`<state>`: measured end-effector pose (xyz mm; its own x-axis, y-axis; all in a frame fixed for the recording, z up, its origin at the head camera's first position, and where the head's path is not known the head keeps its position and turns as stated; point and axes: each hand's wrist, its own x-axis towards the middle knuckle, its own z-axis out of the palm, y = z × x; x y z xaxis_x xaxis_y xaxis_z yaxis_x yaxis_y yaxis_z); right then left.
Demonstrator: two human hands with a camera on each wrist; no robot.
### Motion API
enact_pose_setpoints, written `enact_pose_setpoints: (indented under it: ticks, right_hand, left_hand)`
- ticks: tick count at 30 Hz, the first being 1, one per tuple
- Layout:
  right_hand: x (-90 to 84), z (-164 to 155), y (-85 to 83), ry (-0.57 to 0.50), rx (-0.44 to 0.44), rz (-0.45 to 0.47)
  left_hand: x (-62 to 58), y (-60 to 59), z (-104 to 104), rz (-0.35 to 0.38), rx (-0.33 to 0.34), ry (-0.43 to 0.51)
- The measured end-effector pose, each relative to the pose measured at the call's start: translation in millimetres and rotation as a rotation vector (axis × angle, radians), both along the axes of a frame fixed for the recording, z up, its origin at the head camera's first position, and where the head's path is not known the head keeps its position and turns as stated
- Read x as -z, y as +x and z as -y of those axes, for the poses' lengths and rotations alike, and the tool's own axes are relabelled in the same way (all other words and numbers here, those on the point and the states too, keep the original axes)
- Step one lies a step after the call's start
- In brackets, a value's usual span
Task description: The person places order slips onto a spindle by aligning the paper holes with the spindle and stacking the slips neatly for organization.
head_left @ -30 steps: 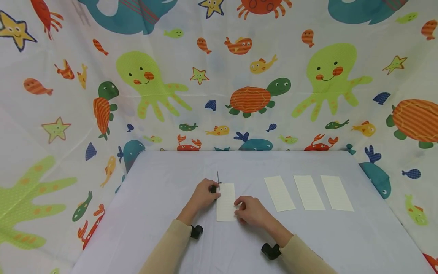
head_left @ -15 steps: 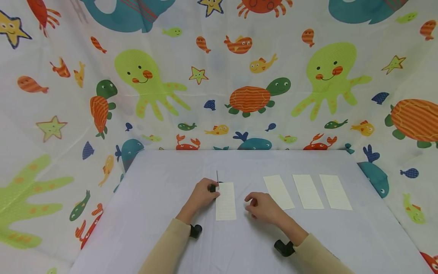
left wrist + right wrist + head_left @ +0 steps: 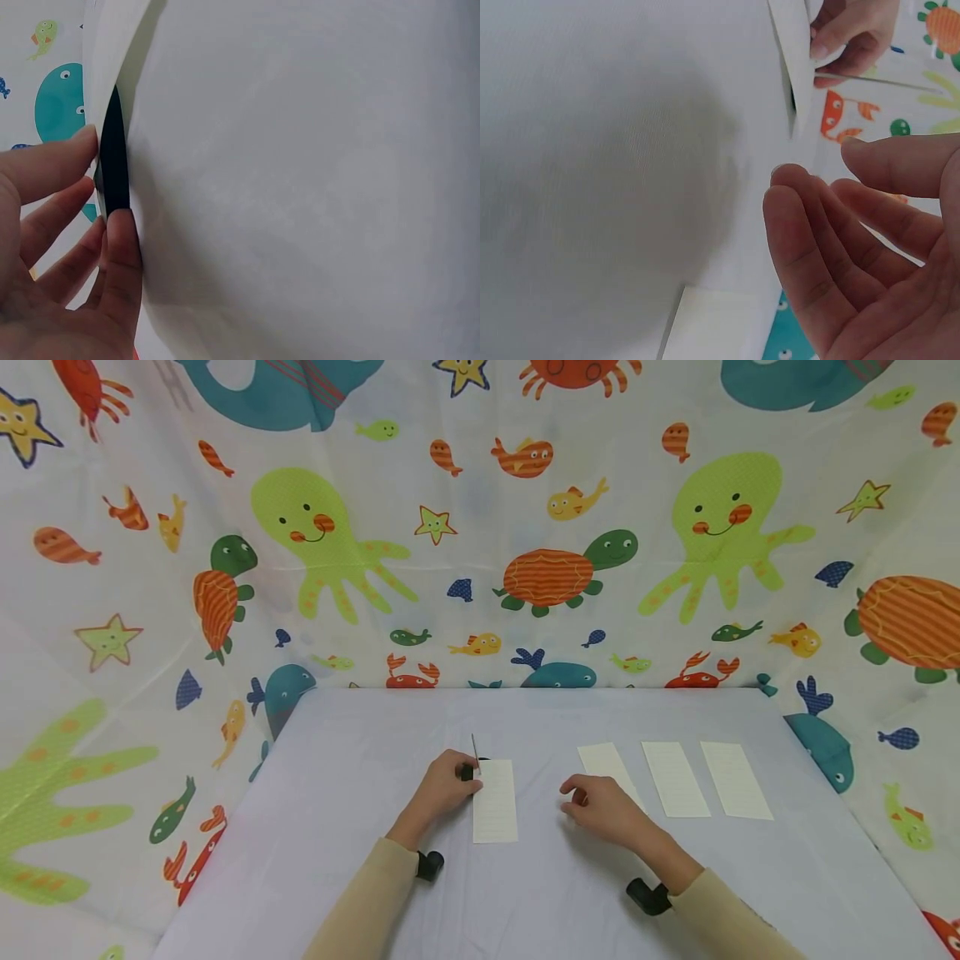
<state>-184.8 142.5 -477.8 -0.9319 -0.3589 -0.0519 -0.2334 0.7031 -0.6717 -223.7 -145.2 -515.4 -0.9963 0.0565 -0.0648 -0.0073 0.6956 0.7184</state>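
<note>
A lined, cream paper slip [image 3: 495,802] lies at the table's middle, over the black base [image 3: 115,169] of what looks like a paper spike. Its thin rod [image 3: 475,750] rises at the slip's upper left corner. Whether it passes through the paper is hard to tell. My left hand [image 3: 447,787] holds the base and the slip's left edge, thumb on the paper side. My right hand [image 3: 603,808] hovers to the right, fingers loosely bent, nothing in it. In the head view it partly covers another slip [image 3: 609,762].
Two more lined slips, a middle one [image 3: 676,781] and a right one [image 3: 737,781], lie in a row with the partly covered slip. White cloth covers the table [image 3: 360,735]. Behind it hangs a curtain [image 3: 480,560] printed with sea animals.
My right hand has left the slip's right edge and moved right, towards the row of slips. My left hand stays in place, while the rod's tip leans slightly further left.
</note>
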Motion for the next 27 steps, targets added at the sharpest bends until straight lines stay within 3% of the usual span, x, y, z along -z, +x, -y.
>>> enact_pose_setpoints:
  ticks: [17,27]
  right_hand:
    - [-5.4,-31,-13.9,0.092,0.009,-0.06]
    - [-5.6,-47,-26.0,0.179,0.037,-0.081]
  left_hand:
    - [-2.1,1.5,0,0.019,-0.006,0.022]
    - [-1.7,1.4,0,-0.013,0.014,0.015]
